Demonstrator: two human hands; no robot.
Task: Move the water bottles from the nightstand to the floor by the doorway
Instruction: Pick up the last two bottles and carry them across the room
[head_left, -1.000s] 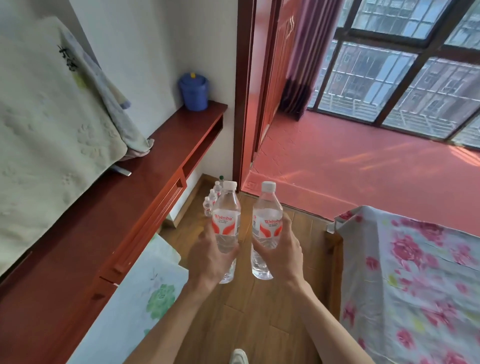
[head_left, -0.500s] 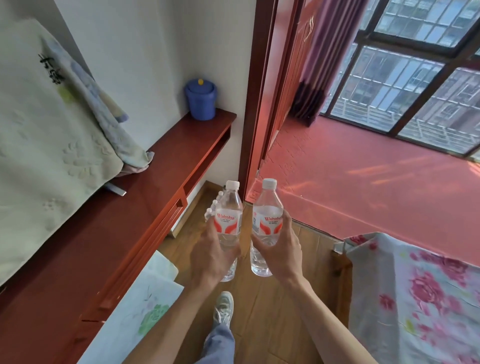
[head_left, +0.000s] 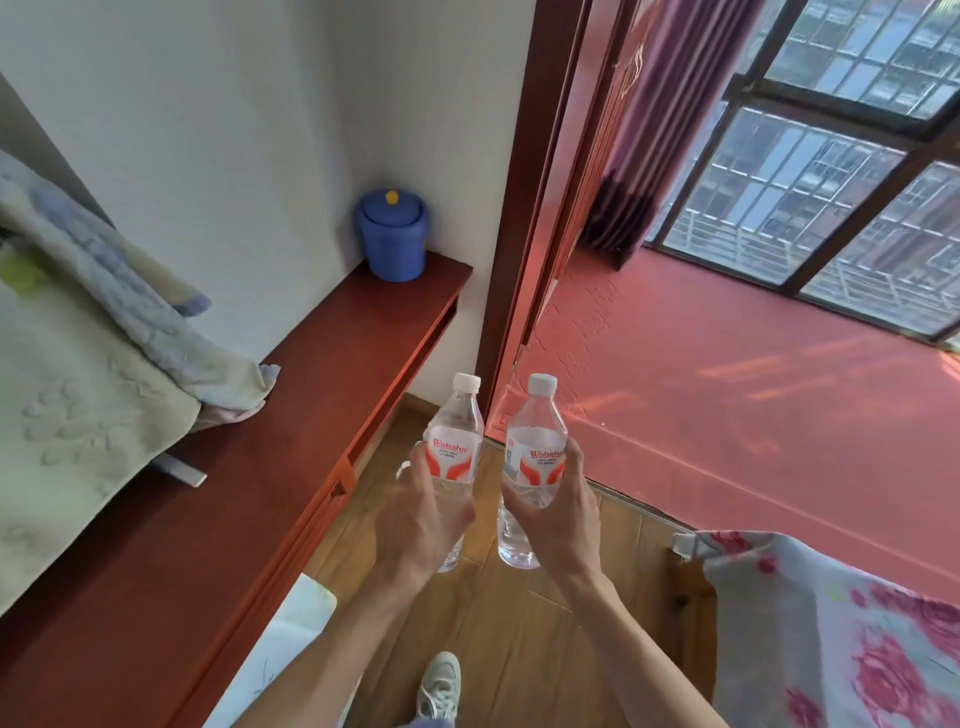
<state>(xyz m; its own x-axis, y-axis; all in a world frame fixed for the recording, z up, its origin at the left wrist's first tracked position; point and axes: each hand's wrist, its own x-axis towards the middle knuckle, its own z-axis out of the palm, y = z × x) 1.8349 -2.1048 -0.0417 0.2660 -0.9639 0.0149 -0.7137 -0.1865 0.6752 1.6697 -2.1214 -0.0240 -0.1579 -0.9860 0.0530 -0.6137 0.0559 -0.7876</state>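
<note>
I hold two clear water bottles with white caps and red-and-white labels, both upright in front of me above the wooden floor (head_left: 519, 649). My left hand (head_left: 423, 519) grips the left bottle (head_left: 454, 431) around its lower half. My right hand (head_left: 553, 512) grips the right bottle (head_left: 535, 441) the same way. The bottles are side by side, a small gap between them. The doorway (head_left: 540, 291) with its dark red frame stands just beyond them. Bottles on the floor by the frame are hidden behind my hands, save a sliver of one (head_left: 402, 470).
A long red-brown shelf (head_left: 311, 395) runs along the left wall, with a blue lidded bucket (head_left: 393, 234) at its far end and a pale blanket (head_left: 78, 395) draped over it. A floral-covered bed (head_left: 852, 634) is at the lower right. My shoe (head_left: 440, 686) is on the floor below.
I have walked closer to the doorway with both bottles still held. The small bottles on the floor by the frame have slipped out of sight behind my hands.
</note>
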